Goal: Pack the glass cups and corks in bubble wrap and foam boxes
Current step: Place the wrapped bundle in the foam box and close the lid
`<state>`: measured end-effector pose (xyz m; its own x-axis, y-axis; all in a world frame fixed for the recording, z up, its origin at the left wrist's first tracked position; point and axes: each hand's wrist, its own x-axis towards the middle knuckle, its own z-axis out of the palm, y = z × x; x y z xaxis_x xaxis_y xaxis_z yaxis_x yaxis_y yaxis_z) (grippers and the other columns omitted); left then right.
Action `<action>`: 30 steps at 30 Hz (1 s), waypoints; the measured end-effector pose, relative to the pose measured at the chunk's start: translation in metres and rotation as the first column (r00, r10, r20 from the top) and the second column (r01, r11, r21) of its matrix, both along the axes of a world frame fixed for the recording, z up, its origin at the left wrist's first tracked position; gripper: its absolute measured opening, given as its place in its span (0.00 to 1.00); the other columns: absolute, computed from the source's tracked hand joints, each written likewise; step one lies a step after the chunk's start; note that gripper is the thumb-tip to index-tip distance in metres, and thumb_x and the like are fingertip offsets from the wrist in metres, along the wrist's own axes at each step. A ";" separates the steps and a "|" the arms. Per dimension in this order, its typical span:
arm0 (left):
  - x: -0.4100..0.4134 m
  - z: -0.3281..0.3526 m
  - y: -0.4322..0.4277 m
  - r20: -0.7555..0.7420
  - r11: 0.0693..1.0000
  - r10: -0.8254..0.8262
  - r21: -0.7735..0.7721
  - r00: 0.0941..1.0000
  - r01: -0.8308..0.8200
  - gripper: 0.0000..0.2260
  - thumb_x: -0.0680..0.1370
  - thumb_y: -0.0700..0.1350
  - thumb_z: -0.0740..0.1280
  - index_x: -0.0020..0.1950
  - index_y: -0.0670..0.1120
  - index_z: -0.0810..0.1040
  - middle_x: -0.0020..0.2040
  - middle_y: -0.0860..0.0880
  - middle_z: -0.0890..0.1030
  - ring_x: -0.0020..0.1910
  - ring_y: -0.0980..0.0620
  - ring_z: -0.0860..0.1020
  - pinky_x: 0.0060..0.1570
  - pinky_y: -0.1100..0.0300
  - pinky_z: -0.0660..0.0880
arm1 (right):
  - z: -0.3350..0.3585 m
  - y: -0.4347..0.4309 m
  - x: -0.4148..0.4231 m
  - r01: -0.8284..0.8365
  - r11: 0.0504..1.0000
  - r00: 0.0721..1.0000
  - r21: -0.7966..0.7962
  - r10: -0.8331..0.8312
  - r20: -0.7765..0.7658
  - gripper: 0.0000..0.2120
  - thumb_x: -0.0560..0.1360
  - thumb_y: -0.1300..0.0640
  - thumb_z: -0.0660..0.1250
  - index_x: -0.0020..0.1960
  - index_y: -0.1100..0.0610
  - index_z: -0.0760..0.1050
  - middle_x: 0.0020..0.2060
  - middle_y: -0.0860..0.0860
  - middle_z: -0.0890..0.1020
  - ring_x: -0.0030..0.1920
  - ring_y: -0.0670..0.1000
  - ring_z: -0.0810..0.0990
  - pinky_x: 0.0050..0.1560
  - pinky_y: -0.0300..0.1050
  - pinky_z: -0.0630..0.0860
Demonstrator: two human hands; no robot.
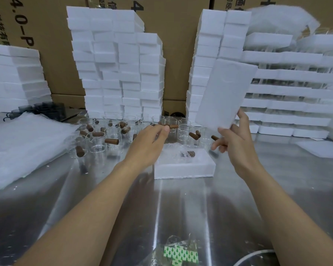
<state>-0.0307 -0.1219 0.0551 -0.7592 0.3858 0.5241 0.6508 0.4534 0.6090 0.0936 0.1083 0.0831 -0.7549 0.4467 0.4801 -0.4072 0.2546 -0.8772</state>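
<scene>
Fingers [243, 118] of right hand [236, 143] pinching white rectangular foam lid [225, 93] by its lower edge; left hand [150, 143] loosely curled above the cups, grip not discernible.

Open white foam box base [183, 170] sits on reflective metal table [181, 208] between the hands, holding a bubble-wrapped bundle [181, 154] with brown showing through it. The lid hangs tilted above the base and apart from it. Step judged: closing. Level the lid, square it to the rim, press evenly, bundle kept below the edge. Clear glass cups [112, 131] and brown cylindrical corks [111, 141] lie scattered behind the base; clear bubble-wrap sheets [23, 143] stacked left. White foam box stacks [119, 64] and brown cardboard cartons [177, 45] line the rear.
</scene>
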 end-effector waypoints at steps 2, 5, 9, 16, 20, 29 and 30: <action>0.000 0.000 0.000 0.002 1.000 0.001 0.021 1.000 -0.001 0.19 0.86 0.66 0.51 0.48 0.60 0.77 0.46 0.57 0.78 0.48 0.61 0.75 0.46 0.55 0.70 | 0.004 -0.001 0.001 -0.050 0.995 0.998 -0.086 0.052 0.024 0.24 0.81 0.59 0.60 0.73 0.41 0.65 0.50 0.44 0.84 0.28 0.54 0.77 0.28 0.42 0.68; 0.002 0.003 0.002 0.032 0.995 -0.026 0.097 0.999 0.023 0.24 0.85 0.66 0.51 0.51 0.53 0.81 0.49 0.55 0.80 0.51 0.62 0.76 0.50 0.55 0.72 | 0.007 -0.003 0.001 -0.127 0.971 0.987 -0.202 0.143 0.070 0.11 0.82 0.54 0.56 0.60 0.55 0.72 0.46 0.53 0.80 0.25 0.51 0.68 0.32 0.46 0.59; 0.004 0.009 0.002 0.164 0.957 -0.071 0.289 0.984 0.021 0.18 0.88 0.62 0.54 0.52 0.59 0.81 0.51 0.58 0.84 0.53 0.61 0.80 0.53 0.60 0.73 | 0.007 -0.006 0.002 -0.191 0.957 0.957 -0.220 0.231 0.173 0.17 0.81 0.45 0.56 0.54 0.58 0.74 0.29 0.53 0.69 0.25 0.50 0.58 0.30 0.44 0.59; 0.011 0.025 0.001 0.304 0.878 -0.208 0.476 0.930 0.041 0.17 0.84 0.66 0.61 0.60 0.58 0.83 0.53 0.63 0.84 0.54 0.62 0.81 0.61 0.50 0.76 | 0.009 -0.008 0.004 -0.078 0.936 0.938 -0.344 0.186 0.293 0.19 0.81 0.38 0.62 0.58 0.53 0.77 0.37 0.56 0.75 0.27 0.49 0.67 0.27 0.40 0.69; 0.021 0.028 -0.003 0.308 0.897 -0.338 0.391 0.890 0.205 0.27 0.73 0.75 0.64 0.64 0.62 0.83 0.58 0.67 0.83 0.60 0.65 0.80 0.60 0.57 0.72 | 0.009 -0.005 0.005 -0.148 0.880 0.915 -0.450 0.295 0.275 0.21 0.81 0.34 0.63 0.55 0.52 0.77 0.39 0.54 0.76 0.31 0.50 0.68 0.26 0.40 0.65; 0.019 0.023 -0.002 0.231 0.938 -0.297 0.253 0.926 0.237 0.37 0.64 0.75 0.76 0.70 0.61 0.80 0.63 0.59 0.83 0.60 0.57 0.82 0.60 0.57 0.79 | -0.003 0.006 -0.001 0.032 0.851 0.945 -0.524 0.145 0.294 0.18 0.82 0.38 0.66 0.55 0.52 0.82 0.47 0.53 0.84 0.48 0.56 0.76 0.31 0.42 0.74; 0.016 0.022 -0.003 0.220 0.946 -0.271 0.239 0.937 0.218 0.39 0.62 0.76 0.77 0.70 0.61 0.79 0.63 0.58 0.82 0.59 0.56 0.82 0.59 0.57 0.80 | -0.004 0.006 -0.002 0.042 0.864 0.941 -0.502 0.135 0.311 0.18 0.81 0.37 0.66 0.54 0.51 0.82 0.47 0.54 0.85 0.48 0.56 0.77 0.35 0.44 0.77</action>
<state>-0.0145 -0.1249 0.0768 -0.7703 0.4786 0.4214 0.5427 0.1450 0.8273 0.0918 0.1147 0.0796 -0.8528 0.5173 -0.0713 -0.0778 -0.2610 -0.9622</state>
